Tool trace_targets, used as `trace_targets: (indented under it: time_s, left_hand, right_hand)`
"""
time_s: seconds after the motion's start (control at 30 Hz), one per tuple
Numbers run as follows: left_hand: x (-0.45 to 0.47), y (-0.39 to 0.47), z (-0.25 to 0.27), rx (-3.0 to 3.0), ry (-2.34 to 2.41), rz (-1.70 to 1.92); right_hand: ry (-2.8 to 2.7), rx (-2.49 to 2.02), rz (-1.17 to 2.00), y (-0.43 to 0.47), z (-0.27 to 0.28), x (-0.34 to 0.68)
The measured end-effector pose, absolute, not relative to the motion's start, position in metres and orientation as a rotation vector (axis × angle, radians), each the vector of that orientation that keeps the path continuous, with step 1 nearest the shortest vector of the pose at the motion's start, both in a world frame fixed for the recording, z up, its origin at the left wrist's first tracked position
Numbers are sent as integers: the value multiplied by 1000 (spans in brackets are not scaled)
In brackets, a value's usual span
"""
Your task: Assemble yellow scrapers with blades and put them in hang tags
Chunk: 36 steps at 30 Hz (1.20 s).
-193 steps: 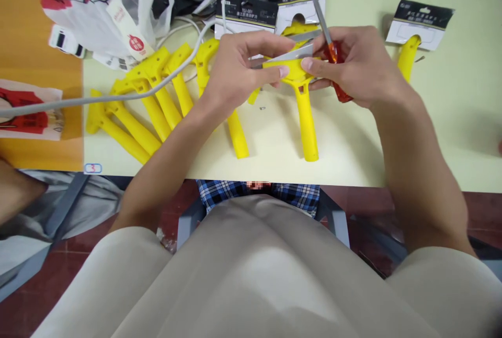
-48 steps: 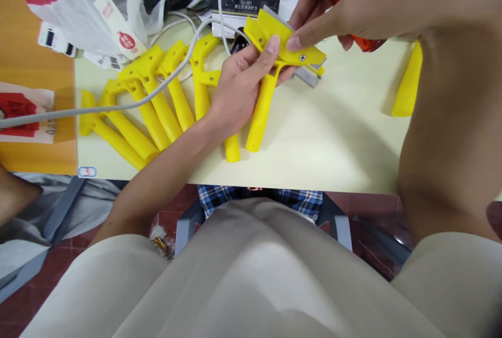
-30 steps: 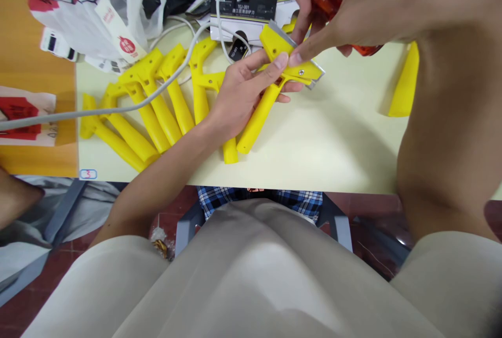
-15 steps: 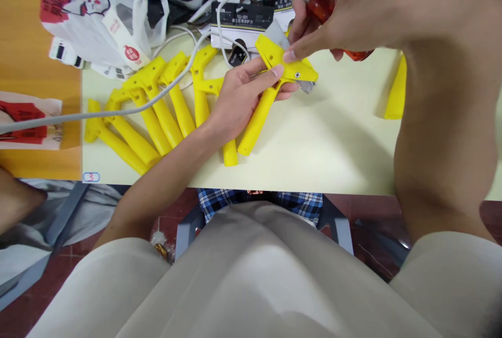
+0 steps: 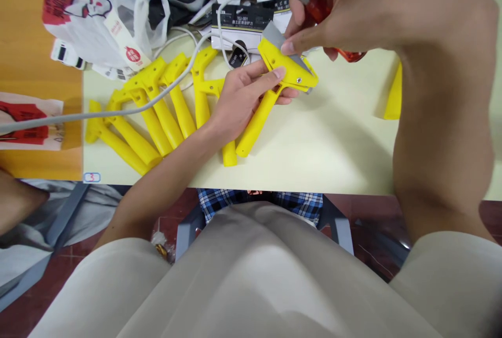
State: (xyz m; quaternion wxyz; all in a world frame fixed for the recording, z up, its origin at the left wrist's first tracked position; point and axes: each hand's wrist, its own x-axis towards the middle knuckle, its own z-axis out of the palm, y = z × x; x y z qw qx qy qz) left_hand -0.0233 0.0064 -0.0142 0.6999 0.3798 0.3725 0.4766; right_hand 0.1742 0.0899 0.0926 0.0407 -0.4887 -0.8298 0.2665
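Holding, in my left hand: one yellow scraper, lifted above the near part of the pale table, its head tilted, its handle slanting down towards me; fingers clamped round the head, thumb across its face. Fitted to the same: one grey metal blade, projecting past the head's upper edge; one small screw, near the head's right end. In my right hand: one screwdriver, clear red handle gripped in the curled fingers, metal shaft pointing up and left out of view; thumb tip set against the blade. To the left, on the table: several yellow handles, T-shaped, side by side, partly overlapping, a grey cable passing over them. Beyond my left hand: black-and-white cards, overlapping, one marked TGJ-001. Far left: one plastic bag, red and white. At the near left corner: one label, numbered 3. Right: one further yellow piece, partly hidden behind my forearm.
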Motion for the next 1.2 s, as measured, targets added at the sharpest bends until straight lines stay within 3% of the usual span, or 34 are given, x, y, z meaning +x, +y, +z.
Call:
trace_targets:
  time_s: [0.27,0.5,1.2]
  left_hand:
    - [-18,5,-7,763,937,1064]
    - [-18,4,-4,736,932,1072]
    - [-21,3,-11,861,841,1106]
  right_hand:
    - [-2608,-1503,669,95,87,182]
    - [-2578,-1337,877,103,77,189]
    - [-2653,-1333,819,91,86,172]
